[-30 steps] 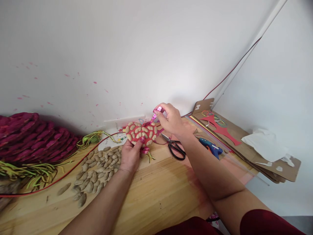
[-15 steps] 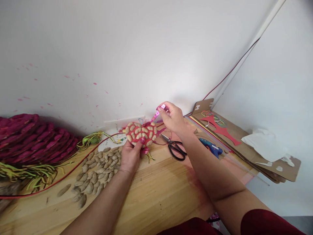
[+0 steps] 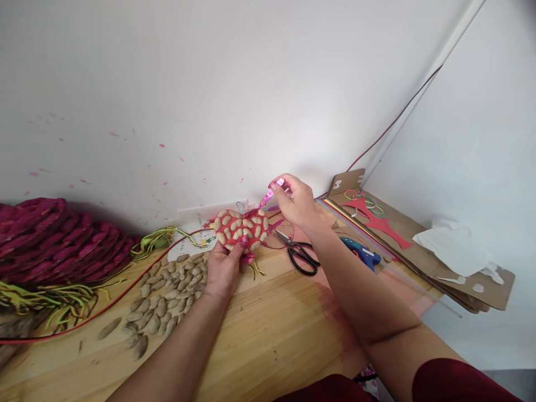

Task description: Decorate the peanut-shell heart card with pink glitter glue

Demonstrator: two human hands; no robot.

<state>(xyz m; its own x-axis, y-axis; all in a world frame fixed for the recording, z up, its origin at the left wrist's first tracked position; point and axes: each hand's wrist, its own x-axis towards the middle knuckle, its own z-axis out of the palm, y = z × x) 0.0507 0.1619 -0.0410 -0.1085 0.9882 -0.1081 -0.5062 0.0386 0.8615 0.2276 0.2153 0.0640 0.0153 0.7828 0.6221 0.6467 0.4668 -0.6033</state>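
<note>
Left hand [image 3: 225, 265]'s pinching the peanut-covered heart [image 3: 238, 224] low down, right hand [image 3: 296, 202]'s pinching a pink-smeared paintbrush [image 3: 267, 197] by its top, so I'd dab lightly there.

No text, brand or number can be read. Toward nine o'clock from the peanut-covered red piece [image 3: 242, 230], a white sheet [image 3: 179, 249] on the surface [image 3: 268, 312] bears small coloured stars, green and yellow-orange among them, and dark marks like handwriting, too small to make out. Between nine and ten o'clock, a pale strip [image 3: 221, 205] at the wall's foot has similar marks at or just below it. At three o'clock, a pinkish piece [image 3: 286, 230] carries tiny dark marks, equally illegible.
</note>
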